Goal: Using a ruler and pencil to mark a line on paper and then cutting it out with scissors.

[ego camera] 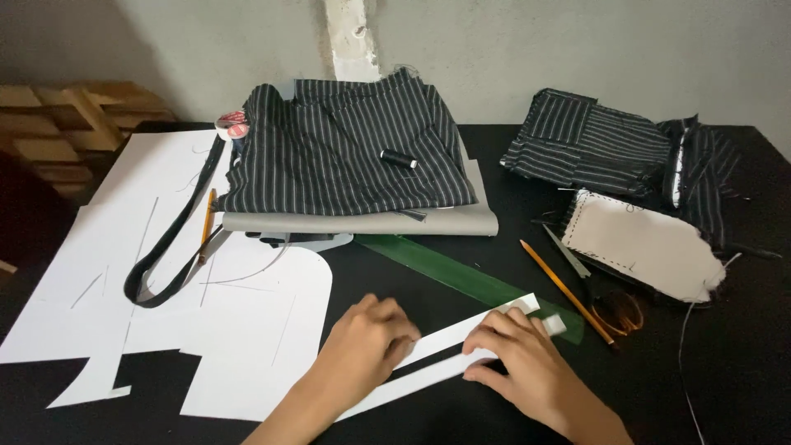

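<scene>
Pressing flat: left hand and right hand, fingers spread on a long white paper strip at the black table's near edge, beside a green ruler; alignment step, steadiness needed.

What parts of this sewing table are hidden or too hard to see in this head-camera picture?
- White paper strips: their middle lies under the left hand and right hand.
- Small white piece by the right fingers: too small to identify.
- Green ruler: its upper end runs under the grey folded fabric.
- Scissors: partly under the white pattern piece.
- Forearms: cut off by the bottom edge.
</scene>
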